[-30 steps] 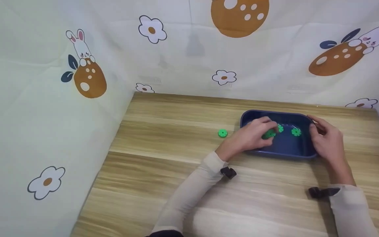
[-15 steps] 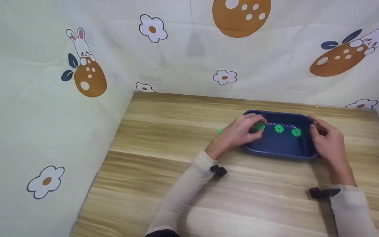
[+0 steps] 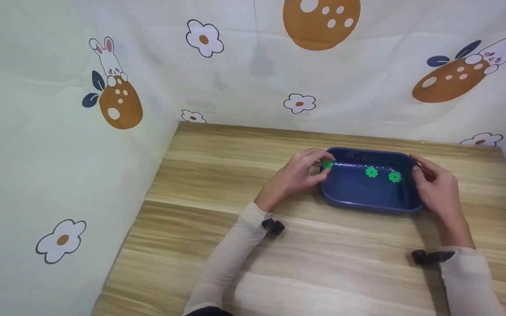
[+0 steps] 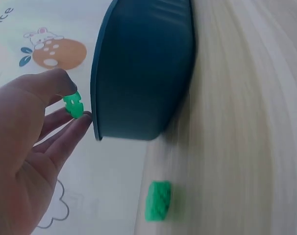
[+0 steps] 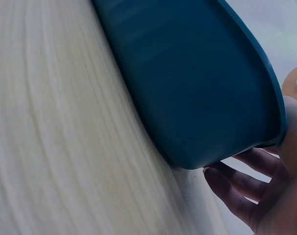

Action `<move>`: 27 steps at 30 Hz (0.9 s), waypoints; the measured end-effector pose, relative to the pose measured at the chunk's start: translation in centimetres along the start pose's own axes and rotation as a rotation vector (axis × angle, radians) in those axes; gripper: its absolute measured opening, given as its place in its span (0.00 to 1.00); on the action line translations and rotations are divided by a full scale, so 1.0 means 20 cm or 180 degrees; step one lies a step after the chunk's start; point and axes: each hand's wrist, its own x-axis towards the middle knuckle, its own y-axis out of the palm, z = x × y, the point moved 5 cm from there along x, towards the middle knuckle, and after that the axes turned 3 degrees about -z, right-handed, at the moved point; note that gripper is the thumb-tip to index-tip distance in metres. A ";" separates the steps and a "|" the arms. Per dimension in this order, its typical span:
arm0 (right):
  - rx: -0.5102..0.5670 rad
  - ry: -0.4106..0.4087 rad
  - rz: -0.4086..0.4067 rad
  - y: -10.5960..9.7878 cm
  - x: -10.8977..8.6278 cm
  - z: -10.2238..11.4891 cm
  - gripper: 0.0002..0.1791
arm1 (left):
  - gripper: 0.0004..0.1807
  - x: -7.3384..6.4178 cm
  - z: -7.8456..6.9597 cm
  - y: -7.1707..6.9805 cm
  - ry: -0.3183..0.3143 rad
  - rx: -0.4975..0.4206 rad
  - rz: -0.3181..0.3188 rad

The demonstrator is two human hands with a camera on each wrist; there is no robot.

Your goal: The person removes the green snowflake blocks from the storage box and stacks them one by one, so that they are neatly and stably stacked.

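Note:
A deep blue rectangular tray point(image 3: 354, 192) sits on the table. Two green notched discs lie inside it, a middle disc point(image 3: 371, 171) and a right disc point(image 3: 395, 177). At the tray's left rim my left hand point(image 3: 297, 171) pinches another green notched disc point(image 4: 73, 105) between thumb and fingers. The left wrist view shows this disc just outside the tray wall, above the table. My right hand point(image 3: 439, 188) holds the tray's right end, thumb at the rim and fingers against the outside. Left of the tray stands a small green stack of discs point(image 4: 158, 200), hidden behind my left hand in the head view.
The wood-grain table point(image 3: 218, 175) meets a pale patterned cloth point(image 3: 244, 79) at the back and both sides. The tray stands close to the back edge. A black strap sits on each wrist over light sleeves.
My left hand has moved left from inside the tray to its left rim, carrying the green disc with it. My right hand and the tray have stayed in place.

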 end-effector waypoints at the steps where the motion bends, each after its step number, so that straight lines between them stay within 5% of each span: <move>1: 0.0002 0.0009 -0.0001 0.00 0.00 0.00 0.22 | 0.13 -0.01 0.01 -0.01 -0.0009 -0.0011 -0.0002; 27: 0.0050 0.0015 -0.0007 0.01 0.01 -0.01 0.22 | 0.16 -0.24 0.18 -0.15 -0.0586 0.0024 0.0123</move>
